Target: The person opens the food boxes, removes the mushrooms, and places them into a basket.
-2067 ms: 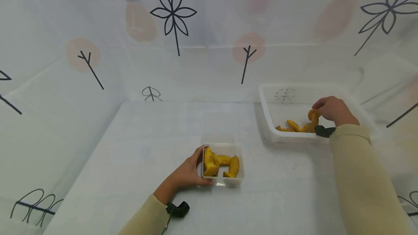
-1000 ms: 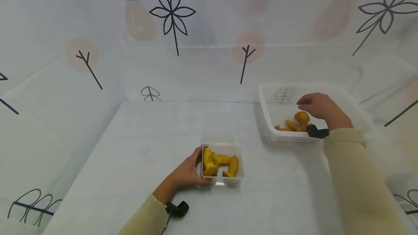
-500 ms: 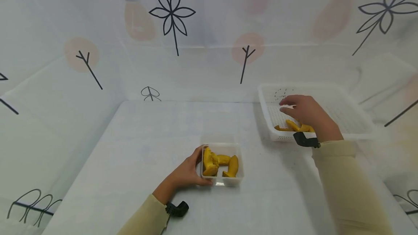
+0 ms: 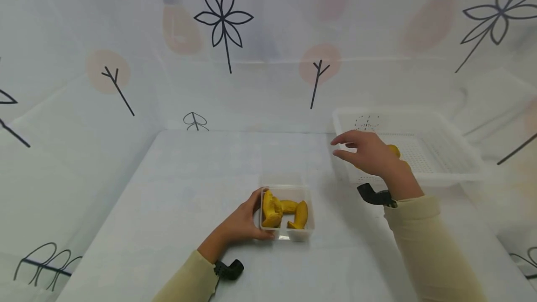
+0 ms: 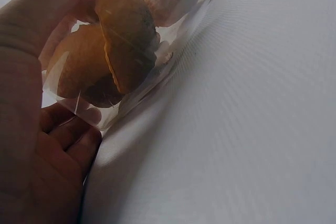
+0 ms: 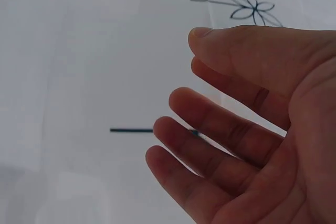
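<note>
My left hand (image 4: 241, 220) grips the left side of a small clear plastic box (image 4: 308, 234), thumb at the near side and fingers round behind. Several yellow mushrooms (image 4: 299, 214) lie inside it; through the clear wall in the left wrist view, one mushroom (image 5: 126, 35) shows its cap and thick stem. My right hand (image 4: 367, 155) hangs over the left rim of a white perforated basket (image 4: 436, 176), fingers loosely bent and apart. Nothing is between them in the right wrist view. Behind this hand a bit of a mushroom (image 4: 394, 150) shows in the basket; the rest there is hidden.
A white cloth covers the table (image 4: 189, 176) and rises behind as a patterned backdrop (image 4: 268, 87). The basket stands at the back right, close to the backdrop. Each wrist carries a black camera mount (image 4: 228, 269).
My right hand has let go of a mushroom in the basket and moved left and nearer, to the basket's left rim. The left hand and the box have stayed in place.
</note>
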A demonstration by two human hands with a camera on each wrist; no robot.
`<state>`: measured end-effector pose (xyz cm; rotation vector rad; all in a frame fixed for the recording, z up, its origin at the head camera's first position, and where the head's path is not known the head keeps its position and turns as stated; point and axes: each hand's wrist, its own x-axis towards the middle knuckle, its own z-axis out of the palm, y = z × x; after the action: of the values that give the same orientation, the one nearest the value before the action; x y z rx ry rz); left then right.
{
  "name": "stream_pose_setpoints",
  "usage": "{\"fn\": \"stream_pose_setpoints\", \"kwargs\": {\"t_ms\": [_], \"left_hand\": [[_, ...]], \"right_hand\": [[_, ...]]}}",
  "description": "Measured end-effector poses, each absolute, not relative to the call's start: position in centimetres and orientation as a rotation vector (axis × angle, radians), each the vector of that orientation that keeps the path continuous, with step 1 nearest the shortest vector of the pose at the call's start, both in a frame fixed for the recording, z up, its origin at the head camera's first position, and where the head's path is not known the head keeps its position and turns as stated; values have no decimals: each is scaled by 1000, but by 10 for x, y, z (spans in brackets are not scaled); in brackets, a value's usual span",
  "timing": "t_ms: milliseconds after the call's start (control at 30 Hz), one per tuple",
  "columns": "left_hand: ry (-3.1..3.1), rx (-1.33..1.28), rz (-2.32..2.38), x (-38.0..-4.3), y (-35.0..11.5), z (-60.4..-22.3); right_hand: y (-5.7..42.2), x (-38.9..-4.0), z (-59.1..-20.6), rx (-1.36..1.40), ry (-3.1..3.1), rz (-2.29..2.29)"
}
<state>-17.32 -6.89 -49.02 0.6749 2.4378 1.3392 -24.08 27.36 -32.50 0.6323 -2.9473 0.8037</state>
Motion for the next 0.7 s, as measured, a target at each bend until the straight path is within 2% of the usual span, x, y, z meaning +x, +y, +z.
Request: {"fn": "stream_pose_setpoints", "kwargs": {"t_ms": [700], "left_hand": [[2453, 686, 1356, -172, -67, -489]], "right_hand": [[211, -205, -353, 983, -2850, 859]]}}
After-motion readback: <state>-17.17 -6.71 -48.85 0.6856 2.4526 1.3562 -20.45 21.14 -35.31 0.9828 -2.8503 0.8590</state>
